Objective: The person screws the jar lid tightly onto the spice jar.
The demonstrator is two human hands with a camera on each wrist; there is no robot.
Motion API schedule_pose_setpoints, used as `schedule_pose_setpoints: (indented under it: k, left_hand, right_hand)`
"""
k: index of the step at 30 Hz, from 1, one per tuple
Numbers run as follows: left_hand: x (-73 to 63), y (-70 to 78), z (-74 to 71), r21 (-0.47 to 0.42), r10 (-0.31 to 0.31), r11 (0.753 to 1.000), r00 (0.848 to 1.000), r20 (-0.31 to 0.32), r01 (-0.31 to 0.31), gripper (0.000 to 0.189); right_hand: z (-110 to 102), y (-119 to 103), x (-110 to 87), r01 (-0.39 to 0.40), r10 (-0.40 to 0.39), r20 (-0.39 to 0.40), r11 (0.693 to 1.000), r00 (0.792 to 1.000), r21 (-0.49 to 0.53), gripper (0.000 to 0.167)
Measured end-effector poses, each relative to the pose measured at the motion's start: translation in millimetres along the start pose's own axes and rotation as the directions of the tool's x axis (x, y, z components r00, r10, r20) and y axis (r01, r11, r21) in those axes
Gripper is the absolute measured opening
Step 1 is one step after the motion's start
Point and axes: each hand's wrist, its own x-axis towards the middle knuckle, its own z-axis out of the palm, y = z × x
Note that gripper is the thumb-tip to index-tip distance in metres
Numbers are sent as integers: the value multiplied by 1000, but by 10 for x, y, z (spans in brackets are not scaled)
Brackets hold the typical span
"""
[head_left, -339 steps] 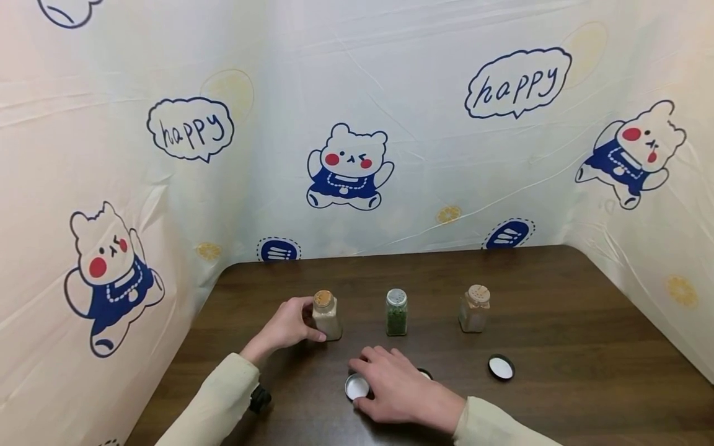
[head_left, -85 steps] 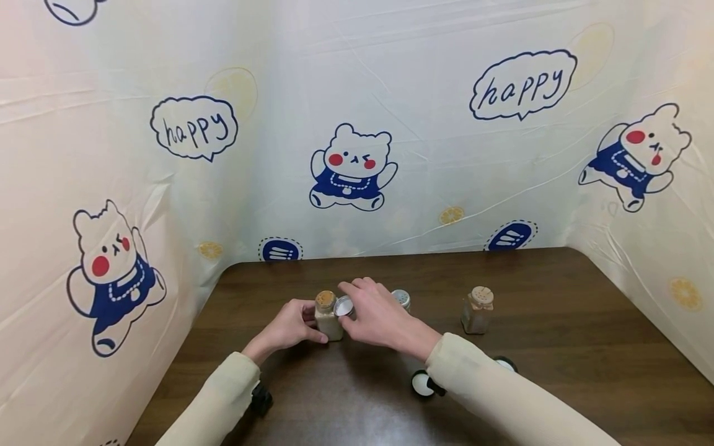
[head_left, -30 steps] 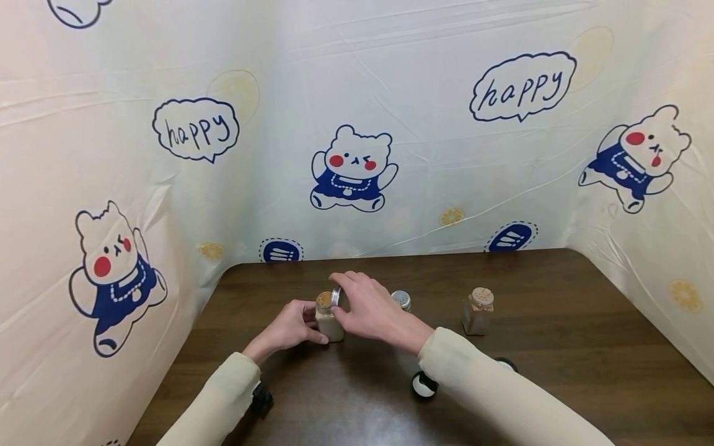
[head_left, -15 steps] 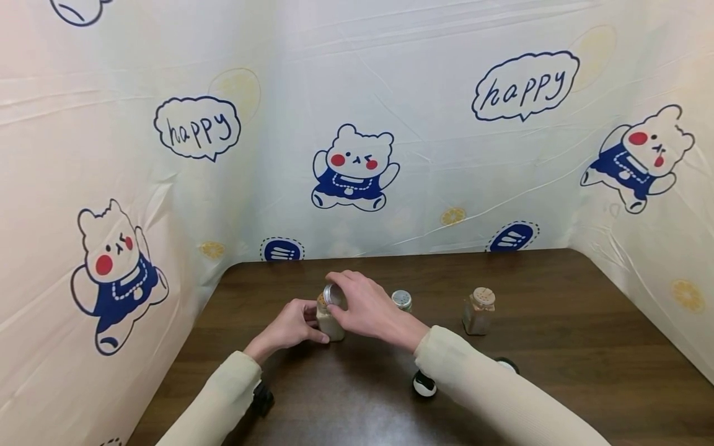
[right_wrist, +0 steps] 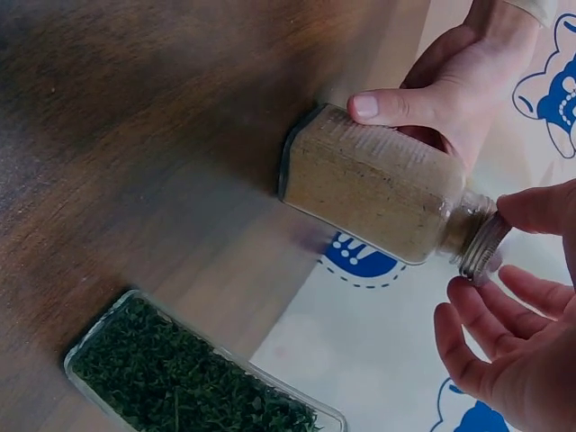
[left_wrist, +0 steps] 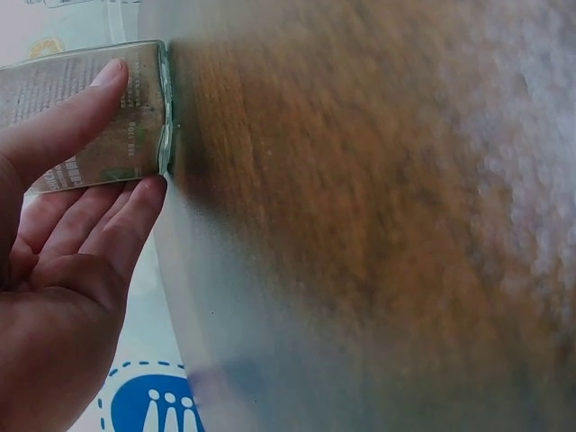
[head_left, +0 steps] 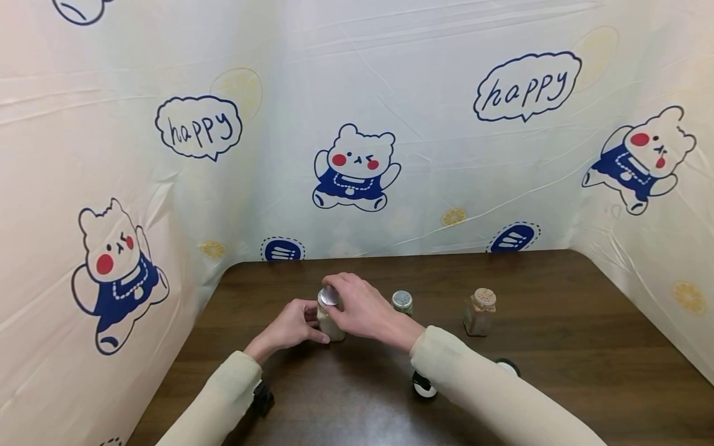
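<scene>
In the head view the left hand point(head_left: 290, 327) holds a square glass spice jar point(head_left: 332, 328) upright on the table, fingers behind it and thumb low on its front. Tan powder fills the jar point(right_wrist: 360, 184), seen closely in the right wrist view. The right hand point(head_left: 362, 310) pinches a silver screw lid point(head_left: 329, 296) between thumb and fingers. That lid point(right_wrist: 486, 245) sits at the jar's mouth, slightly tilted in the right wrist view. It hides the orange sifter top. From the left wrist, the thumb point(left_wrist: 76, 117) lies along the jar's printed side.
A jar of green flakes point(head_left: 401, 301) with a silver sifter top stands just right of the right hand, partly hidden. Farther right is a third shaker jar point(head_left: 480, 313). Two black-rimmed lids, one nearer point(head_left: 426, 389) and one farther right point(head_left: 509, 367), lie partly behind the right sleeve.
The right hand has lifted the lid off the table and carried it to the tan jar. Over the last second it turned the lid from on edge to top up over the mouth.
</scene>
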Motion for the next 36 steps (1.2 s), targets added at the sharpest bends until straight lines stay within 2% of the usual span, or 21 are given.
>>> schedule_pose_setpoints:
  k: [7,24,36]
  left_hand:
    - [5,-21,-6,-10,5,1000,1000,7,-5,58]
    - [4,7,-16,22,-5,1000,1000,11,5,55]
    - [-6,-2,11,-4,7,1000,1000,2,-7,55]
  right_hand:
    - [8,-2,22,46,-46,2,999,999,-24,34]
    - [14,-2,50,52,-49,48,998,998,-47,32]
    - [-4,-27,83,91,-87,58,993,995,-77,24]
